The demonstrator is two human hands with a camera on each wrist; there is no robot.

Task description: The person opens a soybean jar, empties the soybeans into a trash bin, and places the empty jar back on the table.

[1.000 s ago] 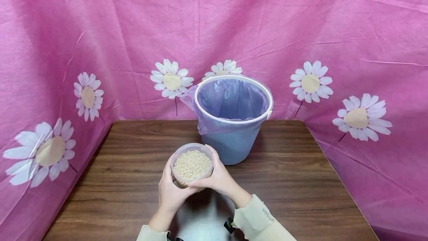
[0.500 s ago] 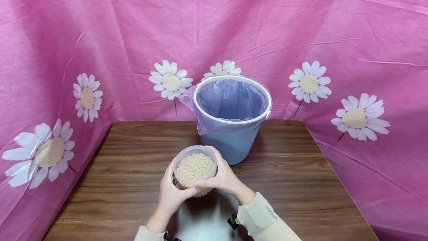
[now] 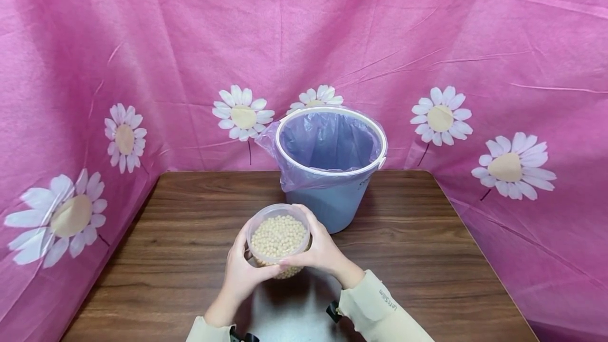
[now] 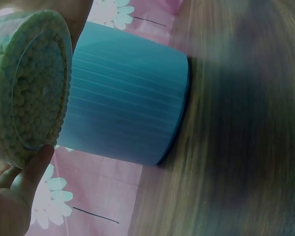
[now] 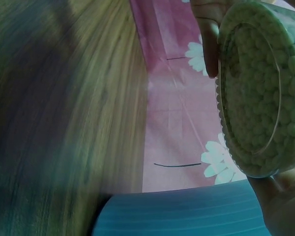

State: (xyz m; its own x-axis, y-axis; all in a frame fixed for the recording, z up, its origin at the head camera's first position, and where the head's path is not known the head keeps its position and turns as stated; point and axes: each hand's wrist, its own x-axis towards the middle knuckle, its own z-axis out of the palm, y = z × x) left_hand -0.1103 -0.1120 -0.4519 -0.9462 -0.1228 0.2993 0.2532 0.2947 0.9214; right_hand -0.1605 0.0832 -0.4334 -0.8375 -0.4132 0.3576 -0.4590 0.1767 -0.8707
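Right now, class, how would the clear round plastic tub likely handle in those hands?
Probably heavy for its size: small pale bean-like pieces fill most of the clear round plastic tub. They could spill if it tips, since its top is open.

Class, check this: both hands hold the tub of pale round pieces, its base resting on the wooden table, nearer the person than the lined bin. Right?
Not quite: the tub is held up off the wooden table, as the left wrist view shows. The left hand and right hand do hold it, nearer the person than the lined bin.
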